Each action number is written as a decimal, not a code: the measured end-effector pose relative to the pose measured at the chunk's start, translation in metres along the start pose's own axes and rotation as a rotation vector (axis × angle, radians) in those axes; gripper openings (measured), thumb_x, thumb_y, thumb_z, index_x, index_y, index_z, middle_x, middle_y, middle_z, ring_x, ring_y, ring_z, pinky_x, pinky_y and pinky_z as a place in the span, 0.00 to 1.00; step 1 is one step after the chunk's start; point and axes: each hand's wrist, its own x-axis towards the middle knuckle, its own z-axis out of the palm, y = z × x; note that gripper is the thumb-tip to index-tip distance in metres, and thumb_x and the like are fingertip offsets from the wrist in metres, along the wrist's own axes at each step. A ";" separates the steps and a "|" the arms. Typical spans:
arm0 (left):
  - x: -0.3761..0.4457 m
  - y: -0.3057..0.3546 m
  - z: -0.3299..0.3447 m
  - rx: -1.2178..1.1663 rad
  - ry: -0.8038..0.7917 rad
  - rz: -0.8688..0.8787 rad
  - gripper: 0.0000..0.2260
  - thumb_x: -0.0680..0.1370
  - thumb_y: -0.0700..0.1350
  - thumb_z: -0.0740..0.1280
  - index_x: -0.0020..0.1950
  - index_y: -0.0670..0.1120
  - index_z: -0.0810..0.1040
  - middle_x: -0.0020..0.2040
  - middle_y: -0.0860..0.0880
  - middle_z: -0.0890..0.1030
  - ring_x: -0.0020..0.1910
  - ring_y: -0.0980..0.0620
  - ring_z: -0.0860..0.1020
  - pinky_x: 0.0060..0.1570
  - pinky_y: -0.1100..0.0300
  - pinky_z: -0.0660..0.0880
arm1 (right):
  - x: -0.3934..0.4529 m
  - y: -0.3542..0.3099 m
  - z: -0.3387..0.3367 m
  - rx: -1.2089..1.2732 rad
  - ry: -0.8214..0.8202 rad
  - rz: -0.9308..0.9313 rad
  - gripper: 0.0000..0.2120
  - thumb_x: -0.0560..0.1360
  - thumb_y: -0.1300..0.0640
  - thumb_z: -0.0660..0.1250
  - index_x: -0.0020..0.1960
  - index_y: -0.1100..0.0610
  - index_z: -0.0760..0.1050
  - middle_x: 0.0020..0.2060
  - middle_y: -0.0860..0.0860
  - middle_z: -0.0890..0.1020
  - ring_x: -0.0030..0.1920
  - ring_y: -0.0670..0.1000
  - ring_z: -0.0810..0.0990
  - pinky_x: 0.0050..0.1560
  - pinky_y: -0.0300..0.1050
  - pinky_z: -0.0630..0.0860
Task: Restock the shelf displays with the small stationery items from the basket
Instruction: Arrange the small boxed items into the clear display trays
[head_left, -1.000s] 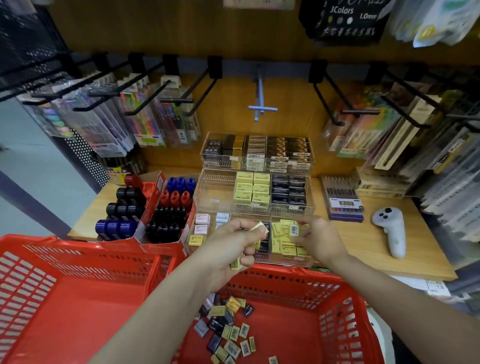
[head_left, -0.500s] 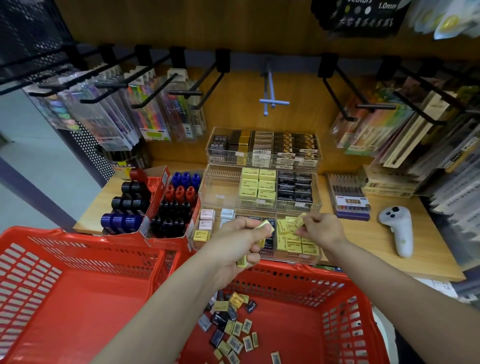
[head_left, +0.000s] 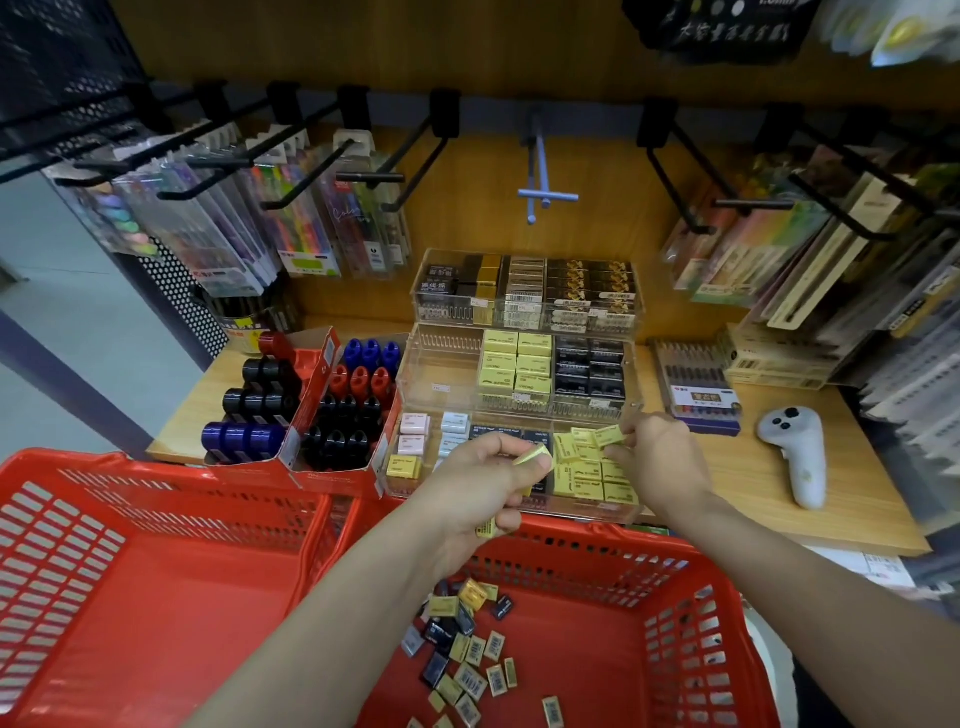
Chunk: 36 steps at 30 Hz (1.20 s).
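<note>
Yellow erasers are the items in hand: the left hand is curled round several of them, one yellow eraser poking out between thumb and forefinger and another showing under the little finger. The right hand pinches a single small yellow box between thumb and fingertips, holding it over the right end of the front clear tray, just above the yellow boxes already lying there. That tray stands at the front edge of the wooden shelf; its left compartments hold pink, white and one yellow eraser, and its middle holds dark ones. Behind it a second clear tray holds rows of yellow and black boxes, with its left part bare, and a third tray of black and gold boxes stands at the back. Both forearms reach over a red basket, on whose floor lies a loose heap of erasers, yellow and dark mixed. A second red basket sits to its left. Red cardboard boxes of black, blue and red round-capped items stand left of the trays, and a white controller lies on the shelf to the right.
</note>
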 end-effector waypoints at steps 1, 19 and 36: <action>0.001 -0.001 -0.001 0.015 0.005 0.012 0.07 0.76 0.41 0.73 0.53 0.44 0.79 0.46 0.45 0.73 0.33 0.55 0.67 0.24 0.66 0.64 | 0.001 -0.001 0.002 0.001 0.009 0.006 0.12 0.75 0.50 0.72 0.52 0.58 0.80 0.45 0.54 0.82 0.44 0.55 0.81 0.40 0.44 0.76; 0.024 -0.002 0.032 0.439 0.076 0.330 0.04 0.75 0.48 0.74 0.45 0.57 0.82 0.48 0.56 0.79 0.48 0.55 0.78 0.42 0.58 0.74 | -0.016 -0.014 -0.051 1.122 -0.612 -0.023 0.20 0.71 0.49 0.72 0.59 0.58 0.78 0.47 0.53 0.86 0.50 0.51 0.85 0.48 0.42 0.82; 0.096 -0.009 0.031 1.284 0.251 0.449 0.21 0.76 0.59 0.69 0.66 0.52 0.77 0.58 0.45 0.81 0.55 0.46 0.80 0.49 0.57 0.74 | 0.013 0.035 -0.016 0.701 -0.170 0.175 0.02 0.76 0.60 0.71 0.46 0.55 0.82 0.49 0.50 0.84 0.40 0.44 0.84 0.45 0.40 0.82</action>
